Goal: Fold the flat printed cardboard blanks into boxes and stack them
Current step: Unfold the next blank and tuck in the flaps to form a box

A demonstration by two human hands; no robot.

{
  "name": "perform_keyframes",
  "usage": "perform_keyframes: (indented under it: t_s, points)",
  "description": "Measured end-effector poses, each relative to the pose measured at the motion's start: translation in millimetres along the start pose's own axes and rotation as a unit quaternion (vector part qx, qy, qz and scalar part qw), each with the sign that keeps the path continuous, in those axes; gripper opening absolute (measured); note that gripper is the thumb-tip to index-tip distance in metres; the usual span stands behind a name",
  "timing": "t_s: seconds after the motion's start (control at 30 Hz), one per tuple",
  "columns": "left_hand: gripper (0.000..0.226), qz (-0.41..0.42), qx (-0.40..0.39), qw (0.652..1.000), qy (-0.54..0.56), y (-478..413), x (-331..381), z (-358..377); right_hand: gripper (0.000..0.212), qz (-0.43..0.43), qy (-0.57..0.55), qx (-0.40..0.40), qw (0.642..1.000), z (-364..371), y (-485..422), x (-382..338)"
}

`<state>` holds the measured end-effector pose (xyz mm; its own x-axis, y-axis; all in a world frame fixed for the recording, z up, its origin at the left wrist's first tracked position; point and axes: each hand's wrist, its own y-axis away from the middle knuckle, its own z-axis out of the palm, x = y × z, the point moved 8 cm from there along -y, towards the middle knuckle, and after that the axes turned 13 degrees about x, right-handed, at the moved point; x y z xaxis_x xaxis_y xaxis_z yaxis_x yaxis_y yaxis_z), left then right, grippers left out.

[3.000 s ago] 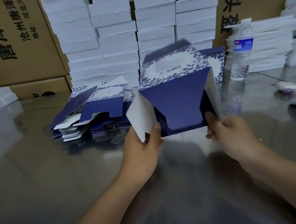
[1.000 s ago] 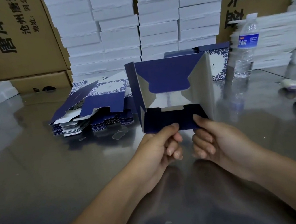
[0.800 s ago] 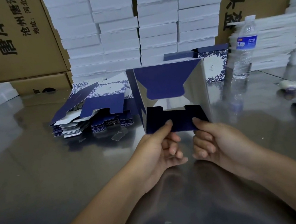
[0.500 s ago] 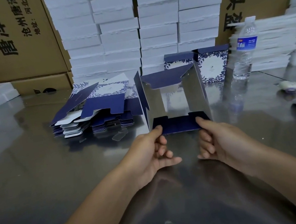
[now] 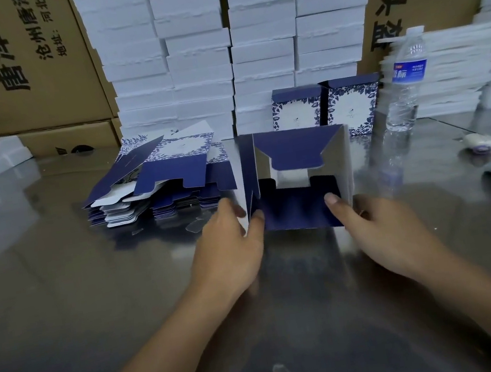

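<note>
left hand (image 5: 231, 251) and right hand (image 5: 385, 235) grip the half-folded box (image 5: 293, 150), open end facing the person.

The half-folded box (image 5: 292, 147), held up three seconds ago with its printed face toward the camera, now sits low over the worktop (image 5: 65, 308) with its open end facing the person. The dark blue bottom flap (image 5: 295, 210), lying flat half a second ago, tilts up into the opening, and the top flap (image 5: 295, 153) hangs lower. The left hand (image 5: 231, 251) moves from the flap's near edge to the box's left wall, thumb inside and fingers outside. The right hand (image 5: 385, 235) shifts to the right wall, its thumb pressing on the bottom flap.
</note>
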<state>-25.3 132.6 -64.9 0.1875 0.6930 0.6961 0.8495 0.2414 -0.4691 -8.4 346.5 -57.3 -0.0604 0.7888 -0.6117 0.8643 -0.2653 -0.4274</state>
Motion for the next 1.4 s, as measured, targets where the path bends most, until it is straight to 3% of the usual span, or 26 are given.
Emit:
perform_keyframes:
  t_s: [0.03, 0.1, 0.23, 0.37, 0.6, 0.77, 1.0, 1.23, 1.3, 1.4]
  points:
    - [0.018, 0.013, 0.007, 1.000, 0.020, 0.1, 2.3, 0.5, 0.053, -0.010, -0.009, 0.019, 1.000, -1.8, -0.1, -1.3]
    - [0.034, 0.032, 0.021, 0.996, 0.083, 0.6, 7.8, -0.7, 0.041, -0.027, -0.071, 0.049, 0.996, -2.8, -0.1, -4.1]
    - [0.072, 0.093, 0.006, 0.976, 0.196, 6.8, 26.3, -4.5, 0.060, -0.078, -0.203, 0.025, 0.976, 3.6, 3.1, -15.1]
    - [0.088, 0.135, -0.006, 0.962, 0.238, 12.3, 40.5, -6.9, 0.077, -0.134, -0.250, 0.004, 0.959, 3.9, 5.4, -27.9]
    - [0.069, 0.080, -0.038, 0.937, 0.339, 8.6, 41.4, -7.9, 0.108, -0.156, -0.276, -0.085, 0.945, 12.9, 4.6, -21.1]
    - [0.047, 0.018, -0.015, 0.928, 0.373, 1.3, 28.7, -10.0, 0.087, -0.118, -0.341, -0.123, 0.924, 10.8, 1.9, -18.4]
    - [0.056, 0.009, -0.011, 0.927, 0.374, 1.8, 31.0, -12.2, 0.046, -0.085, -0.351, -0.015, 0.932, 3.1, -6.4, -10.4]
    - [0.040, 0.049, -0.018, 0.929, 0.366, 8.7, 42.0, -13.7, 0.040, -0.092, -0.335, 0.031, 0.937, -0.2, -12.7, -2.5]
    - [0.040, 0.051, -0.024, 0.927, 0.370, 10.1, 43.2, -13.2, 0.037, -0.094, -0.292, 0.060, 0.950, -2.6, -12.9, -1.6]
    - [0.044, 0.047, -0.033, 0.933, 0.354, 13.4, 43.4, -10.4, 0.054, -0.131, -0.190, 0.100, 0.968, -7.8, -11.8, -7.3]
